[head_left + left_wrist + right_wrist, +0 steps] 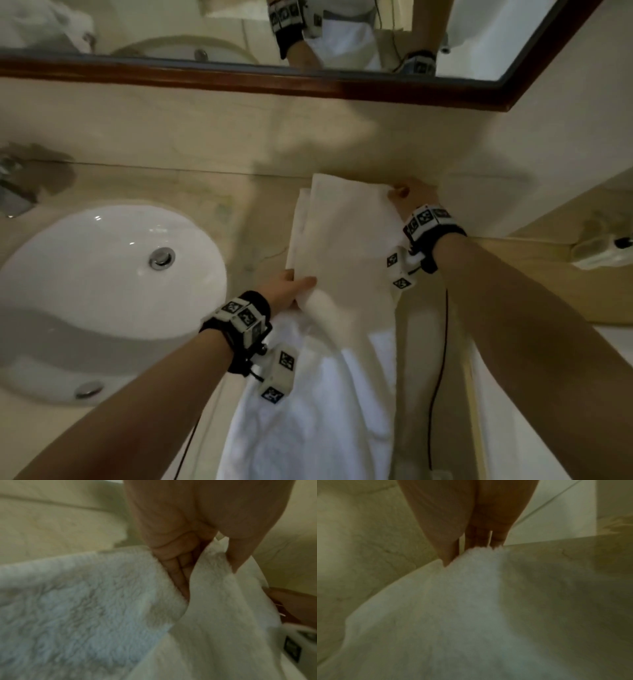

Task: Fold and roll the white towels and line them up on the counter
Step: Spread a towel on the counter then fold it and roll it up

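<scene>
A long white towel point(346, 236) lies lengthwise on the beige counter point(212, 192), its near end hanging over the front edge. My left hand point(291, 287) pinches the towel's left edge near the middle, thumb on top, fingers underneath. In the left wrist view the towel point(85, 608) folds around my curled fingers point(178, 566). My right hand point(407, 193) grips the far right corner by the back wall. In the right wrist view my fingertips point(481, 539) sink into the towel point(453, 615) edge.
A white oval sink point(102, 274) with a chrome drain sits left of the towel. A chrome tap point(13, 195) stands at far left. A wood-framed mirror point(239, 73) runs above the backsplash. A small soap dish point(603, 250) sits on a ledge at right.
</scene>
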{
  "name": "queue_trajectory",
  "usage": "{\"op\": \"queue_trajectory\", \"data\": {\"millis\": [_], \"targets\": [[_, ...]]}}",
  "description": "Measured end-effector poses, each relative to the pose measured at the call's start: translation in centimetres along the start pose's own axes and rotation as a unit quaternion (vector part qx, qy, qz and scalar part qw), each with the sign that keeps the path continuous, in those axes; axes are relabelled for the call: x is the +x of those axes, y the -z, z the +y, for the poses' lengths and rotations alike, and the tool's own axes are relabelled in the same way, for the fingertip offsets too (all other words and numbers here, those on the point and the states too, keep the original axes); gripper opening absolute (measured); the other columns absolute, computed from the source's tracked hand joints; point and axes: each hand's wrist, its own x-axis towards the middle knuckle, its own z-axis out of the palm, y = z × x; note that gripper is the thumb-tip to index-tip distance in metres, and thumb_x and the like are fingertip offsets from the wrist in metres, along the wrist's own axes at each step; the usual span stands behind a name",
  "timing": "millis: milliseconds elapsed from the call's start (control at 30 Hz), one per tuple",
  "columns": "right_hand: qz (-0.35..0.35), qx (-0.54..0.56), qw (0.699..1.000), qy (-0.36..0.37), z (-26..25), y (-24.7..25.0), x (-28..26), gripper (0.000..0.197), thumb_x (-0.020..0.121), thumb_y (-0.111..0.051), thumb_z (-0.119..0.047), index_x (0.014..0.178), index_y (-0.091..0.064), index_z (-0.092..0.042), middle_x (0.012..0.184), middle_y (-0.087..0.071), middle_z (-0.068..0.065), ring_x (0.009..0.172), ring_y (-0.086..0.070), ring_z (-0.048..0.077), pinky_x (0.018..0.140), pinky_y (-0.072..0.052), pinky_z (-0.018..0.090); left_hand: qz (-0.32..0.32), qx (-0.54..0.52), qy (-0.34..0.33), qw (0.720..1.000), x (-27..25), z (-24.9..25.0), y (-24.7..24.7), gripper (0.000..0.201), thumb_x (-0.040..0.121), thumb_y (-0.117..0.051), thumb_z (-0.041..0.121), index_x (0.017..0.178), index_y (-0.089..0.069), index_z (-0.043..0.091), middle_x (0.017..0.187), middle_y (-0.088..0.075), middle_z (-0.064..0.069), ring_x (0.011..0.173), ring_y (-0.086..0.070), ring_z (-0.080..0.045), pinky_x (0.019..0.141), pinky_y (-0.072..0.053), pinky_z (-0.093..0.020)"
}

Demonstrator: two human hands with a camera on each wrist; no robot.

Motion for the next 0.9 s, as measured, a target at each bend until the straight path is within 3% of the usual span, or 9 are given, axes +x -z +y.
{"op": "queue_trajectory", "data": {"millis": [167,333,433,567,633,700,733,800,900], "targets": [[-0.002,0.112,0.992,-0.053,1.1,-0.3,0.9,0.041,0.098,-0.041,-0.036,0.122,-0.058,-0.008,0.129,-0.057,0.014,0.109,-0.054,0.031,0.095,-0.042,0.035,0.069,-0.024,-0.075,0.995,-0.9,-0.6,1.2,0.029,0.098,-0.045,0.022,0.124,-0.053,0.013,0.113,-0.062,-0.012,0.098,-0.061,-0.028,0.089,-0.05,-0.044],[-0.131,0.393,0.894,-0.171,2.3,-0.4,2.3,0.054,0.091,-0.052,-0.044,0.135,-0.047,-0.015,0.135,-0.054,0.009,0.116,-0.055,0.031,0.101,-0.044,0.049,0.12,0.045,-0.095,0.987,-1.4,-1.1,2.1,0.032,0.1,-0.04,0.027,0.126,-0.053,0.015,0.107,-0.057,-0.002,0.107,-0.056,-0.025,0.086,-0.042,-0.029],[-0.178,0.336,0.912,-0.154,1.3,0.6,1.9,0.049,0.095,-0.051,-0.033,0.137,-0.043,-0.01,0.137,-0.05,0.01,0.121,-0.051,0.029,0.104,-0.042,0.044,0.128,0.089,-0.081,0.984,-1.6,-1.9,2.3,0.033,0.1,-0.039,0.032,0.123,-0.054,0.015,0.109,-0.056,-0.002,0.091,-0.053,-0.015,0.082,-0.036,-0.023],[-0.132,0.16,0.973,-0.096,0.0,1.0,1.8,0.038,0.098,-0.046,-0.023,0.132,-0.048,-0.006,0.138,-0.048,0.016,0.122,-0.049,0.033,0.097,-0.039,0.034,0.113,0.035,-0.031,0.992,-1.5,-2.6,2.6,0.036,0.099,-0.038,0.039,0.092,-0.064,0.015,0.086,-0.063,-0.004,0.077,-0.057,-0.018,0.064,-0.046,-0.023],[-0.096,0.153,0.981,-0.066,-1.0,1.1,1.0,0.034,0.096,-0.049,-0.026,0.123,-0.055,-0.007,0.135,-0.051,0.013,0.118,-0.051,0.029,0.091,-0.04,0.029,0.083,0.031,-0.024,0.996,-1.7,-2.3,2.4,0.031,0.096,-0.044,0.043,0.094,-0.06,0.017,0.083,-0.061,0.0,0.072,-0.057,-0.014,0.055,-0.043,-0.019],[-0.018,0.221,0.972,-0.078,-1.6,0.7,0.6,0.017,0.093,-0.052,-0.027,0.097,-0.06,-0.013,0.125,-0.056,0.012,0.102,-0.055,0.025,0.081,-0.04,0.025,0.081,0.128,-0.051,0.987,-1.3,-1.7,2.2,0.034,0.087,-0.057,0.048,0.104,-0.054,0.018,0.095,-0.06,0.001,0.084,-0.058,-0.015,0.065,-0.043,-0.021],[0.011,0.21,0.974,-0.088,-1.7,0.3,0.5,0.017,0.091,-0.054,-0.03,0.098,-0.058,-0.015,0.128,-0.054,0.012,0.103,-0.054,0.024,0.085,-0.041,0.027,0.101,0.193,-0.065,0.974,-0.9,-1.3,2.0,0.042,0.083,-0.063,0.049,0.108,-0.051,0.018,0.098,-0.06,0.001,0.088,-0.058,-0.016,0.069,-0.044,-0.023],[0.068,0.135,0.983,-0.102,-1.4,-0.6,0.0,0.045,0.088,-0.056,-0.035,0.125,-0.047,-0.01,0.138,-0.044,0.014,0.122,-0.045,0.029,0.104,-0.037,0.036,0.137,0.306,-0.111,0.936,-0.1,0.0,1.2,0.055,0.078,-0.066,0.052,0.117,-0.048,0.016,0.105,-0.059,-0.001,0.093,-0.058,-0.019,0.079,-0.048,-0.028],[0.123,0.113,0.98,-0.109,-1.0,-2.0,-2.3,0.06,0.086,-0.059,-0.029,0.138,-0.033,-0.013,0.147,-0.028,0.011,0.134,-0.03,0.031,0.11,-0.03,0.045,0.153,0.41,-0.186,0.88,1.9,2.2,-0.6,0.066,0.08,-0.059,0.056,0.13,-0.041,0.018,0.128,-0.047,-0.002,0.115,-0.051,-0.023,0.098,-0.044,-0.038]]}}
